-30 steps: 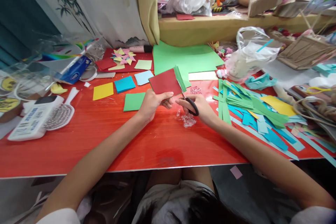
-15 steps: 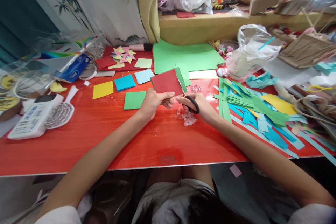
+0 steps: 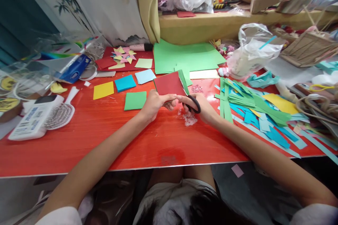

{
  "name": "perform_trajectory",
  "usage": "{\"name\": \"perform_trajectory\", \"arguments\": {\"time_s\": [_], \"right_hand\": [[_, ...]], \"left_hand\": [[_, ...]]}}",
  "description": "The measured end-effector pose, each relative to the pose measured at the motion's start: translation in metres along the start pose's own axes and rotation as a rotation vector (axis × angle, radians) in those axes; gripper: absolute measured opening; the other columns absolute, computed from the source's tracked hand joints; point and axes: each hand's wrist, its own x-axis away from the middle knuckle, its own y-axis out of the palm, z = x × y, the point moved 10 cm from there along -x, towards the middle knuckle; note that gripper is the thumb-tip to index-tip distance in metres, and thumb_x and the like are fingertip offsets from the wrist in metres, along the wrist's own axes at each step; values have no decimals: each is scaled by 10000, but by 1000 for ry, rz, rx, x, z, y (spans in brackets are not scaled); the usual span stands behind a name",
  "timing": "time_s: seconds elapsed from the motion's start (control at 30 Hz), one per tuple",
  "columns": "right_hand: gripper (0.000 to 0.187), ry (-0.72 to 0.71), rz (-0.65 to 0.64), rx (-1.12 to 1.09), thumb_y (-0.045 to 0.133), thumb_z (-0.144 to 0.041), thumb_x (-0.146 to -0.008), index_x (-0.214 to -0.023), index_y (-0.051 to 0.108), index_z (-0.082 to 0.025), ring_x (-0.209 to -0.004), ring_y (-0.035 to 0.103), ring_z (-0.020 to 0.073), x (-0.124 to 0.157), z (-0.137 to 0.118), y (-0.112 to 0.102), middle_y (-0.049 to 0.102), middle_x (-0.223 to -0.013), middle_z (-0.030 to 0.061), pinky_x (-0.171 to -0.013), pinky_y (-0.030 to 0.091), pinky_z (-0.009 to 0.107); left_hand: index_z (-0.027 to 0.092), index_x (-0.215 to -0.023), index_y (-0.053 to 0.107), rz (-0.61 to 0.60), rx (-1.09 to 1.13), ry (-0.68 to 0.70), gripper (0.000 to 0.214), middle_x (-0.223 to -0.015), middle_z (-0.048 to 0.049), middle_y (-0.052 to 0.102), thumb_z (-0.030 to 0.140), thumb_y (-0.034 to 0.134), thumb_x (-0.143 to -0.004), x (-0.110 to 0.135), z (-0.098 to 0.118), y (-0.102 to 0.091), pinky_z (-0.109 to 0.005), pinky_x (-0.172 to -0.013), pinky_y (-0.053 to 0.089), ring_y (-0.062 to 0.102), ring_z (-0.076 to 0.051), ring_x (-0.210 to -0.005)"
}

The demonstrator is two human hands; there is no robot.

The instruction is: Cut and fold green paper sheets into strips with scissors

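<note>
My left hand (image 3: 157,103) is closed on the lower edge of a red paper square (image 3: 169,83), with a green paper (image 3: 182,76) showing behind its right side. In my right hand (image 3: 198,104) is a pair of scissors (image 3: 195,104) with black handles. Its blades lie along the paper's right edge and are mostly hidden by paper and fingers. The fingertips of both hands meet at the paper's lower right corner. Left of my hands lies a green paper square (image 3: 135,101). Under my right hand is a small clear crumpled heap (image 3: 190,119).
Blue (image 3: 125,83), yellow (image 3: 103,90) and light blue squares (image 3: 145,76) lie at left. Large green sheets (image 3: 187,56) lie at the back. Cut paper strips (image 3: 253,103) cover the right side. A bagged cup (image 3: 250,52) stands behind them; a hairbrush (image 3: 60,114) and white bottle (image 3: 37,116) lie far left.
The red paper has shifted slightly right and down, and its right edge has come nearer the scissors' handles. My fingertips have drawn together at its corner.
</note>
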Motion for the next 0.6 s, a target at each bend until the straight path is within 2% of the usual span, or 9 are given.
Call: {"name": "perform_trajectory", "arguments": {"time_s": [0.23, 0.6], "right_hand": [[521, -12, 59, 22, 644, -603, -714, -504, 486, -152, -375, 445, 69, -2, 4, -5, 476, -426, -10, -392, 295, 209], [548, -16, 53, 11, 605, -634, -732, -502, 496, -148, -365, 435, 64, -3, 6, -3, 488, -407, 5, -394, 283, 203]], "left_hand": [[112, -588, 641, 3, 2, -4, 185, -523, -20, 595, 260, 673, -694, 0, 0, 1, -228, -468, 461, 549, -101, -468], [99, -534, 610, 4, -40, -38, 237, -495, -13, 575, 258, 669, -701, 1, -2, 3, -232, -476, 453, 524, -86, -438]]}}
